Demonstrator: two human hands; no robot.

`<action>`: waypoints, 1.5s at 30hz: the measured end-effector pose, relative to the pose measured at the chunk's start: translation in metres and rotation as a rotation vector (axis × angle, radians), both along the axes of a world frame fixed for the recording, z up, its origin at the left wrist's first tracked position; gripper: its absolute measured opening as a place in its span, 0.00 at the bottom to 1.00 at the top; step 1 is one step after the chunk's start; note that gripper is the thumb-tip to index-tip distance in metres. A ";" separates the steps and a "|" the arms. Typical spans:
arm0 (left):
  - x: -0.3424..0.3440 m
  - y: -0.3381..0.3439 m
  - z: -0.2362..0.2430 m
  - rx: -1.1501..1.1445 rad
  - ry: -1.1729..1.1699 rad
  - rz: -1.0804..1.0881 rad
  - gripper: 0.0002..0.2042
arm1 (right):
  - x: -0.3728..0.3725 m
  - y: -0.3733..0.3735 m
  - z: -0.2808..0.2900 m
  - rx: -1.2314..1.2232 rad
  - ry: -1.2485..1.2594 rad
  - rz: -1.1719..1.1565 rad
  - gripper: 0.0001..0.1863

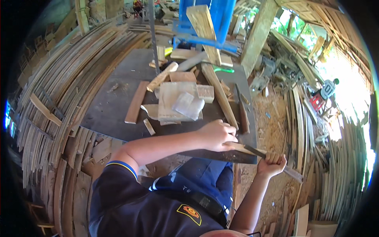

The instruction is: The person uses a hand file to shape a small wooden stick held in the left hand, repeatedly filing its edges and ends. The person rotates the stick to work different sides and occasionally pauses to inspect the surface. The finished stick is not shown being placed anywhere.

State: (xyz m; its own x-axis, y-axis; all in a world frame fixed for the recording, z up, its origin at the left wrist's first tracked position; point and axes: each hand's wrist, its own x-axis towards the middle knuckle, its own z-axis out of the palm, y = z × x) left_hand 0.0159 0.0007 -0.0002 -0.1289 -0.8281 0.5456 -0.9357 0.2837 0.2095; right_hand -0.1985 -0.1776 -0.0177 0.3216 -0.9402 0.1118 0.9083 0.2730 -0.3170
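My left hand (218, 135) is closed on a pale wooden piece (241, 147) at the near right edge of the dark tabletop (102, 108). My right hand (271, 163) is wrapped round a long, dark, flat bar-like tool (254, 151), which lies across the pale piece and extends past the hand to the lower right. Beyond my hands, a long board (216, 89) slants away, beside a dark narrow piece with a brownish end (243, 118). A pile of wooden blocks (177, 91) with a pale translucent scrap on top sits mid-table, beside a reddish board (136, 102).
Stacked timber strips (59, 94) line the left, with more upright lengths (331, 162) at right. A concrete post (254, 41) and blue object (203, 19) stand behind the table. A thin dark pole (153, 39) rises beside it. Sawdust-covered floor (268, 110) shows at right.
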 end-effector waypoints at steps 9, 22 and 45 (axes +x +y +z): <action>-0.007 -0.015 -0.008 0.122 0.119 0.020 0.19 | 0.027 0.032 0.001 0.019 0.146 -0.052 0.22; -0.017 -0.009 -0.010 0.056 0.146 0.067 0.13 | 0.018 0.032 -0.013 0.061 0.058 0.028 0.21; -0.007 -0.010 -0.011 -0.004 0.250 0.046 0.06 | 0.021 0.030 -0.012 0.220 -0.027 -0.035 0.24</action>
State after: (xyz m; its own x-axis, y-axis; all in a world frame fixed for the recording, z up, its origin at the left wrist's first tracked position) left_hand 0.0089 -0.0095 -0.0110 0.0483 -0.8280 0.5587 -0.8670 0.2429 0.4350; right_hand -0.1779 -0.1479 -0.0295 0.2884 -0.9534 -0.0887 0.9257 0.3013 -0.2285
